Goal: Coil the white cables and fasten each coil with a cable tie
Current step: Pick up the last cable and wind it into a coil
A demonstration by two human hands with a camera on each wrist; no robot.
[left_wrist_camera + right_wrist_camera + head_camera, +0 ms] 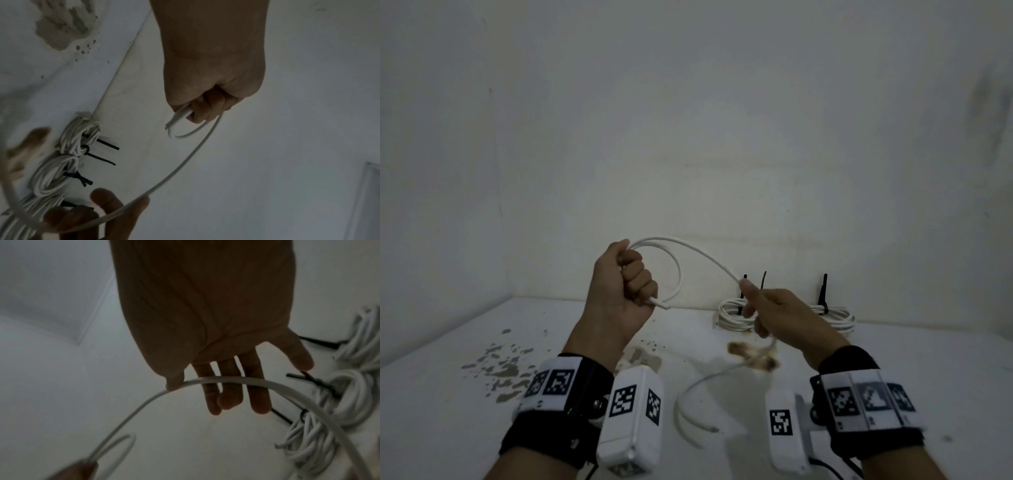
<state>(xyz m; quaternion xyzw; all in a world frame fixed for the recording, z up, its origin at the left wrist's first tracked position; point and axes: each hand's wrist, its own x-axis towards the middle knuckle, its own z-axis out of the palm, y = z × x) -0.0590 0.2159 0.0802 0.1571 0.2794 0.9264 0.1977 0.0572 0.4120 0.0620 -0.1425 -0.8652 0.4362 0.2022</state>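
My left hand [626, 274] is raised in a fist and grips one loop of a white cable [705, 255]; the cable's short end [661, 303] sticks out below the fist. From the fist the cable arches right to my right hand [767, 308], which pinches it between thumb and forefinger. In the right wrist view the cable [226, 379] crosses the straight fingers [257, 399]. Its slack [688, 394] drops to the table and curls there. The left wrist view shows the fist [205, 104] around the loop [191, 159].
Several tied white coils [732, 315] [835, 318] lie against the back wall, black cable ties [824, 291] sticking up from them. The white table [465, 329] has grey chipped patches [506, 370] at the left and a brown stain [753, 356] in the middle. Walls close the back and left.
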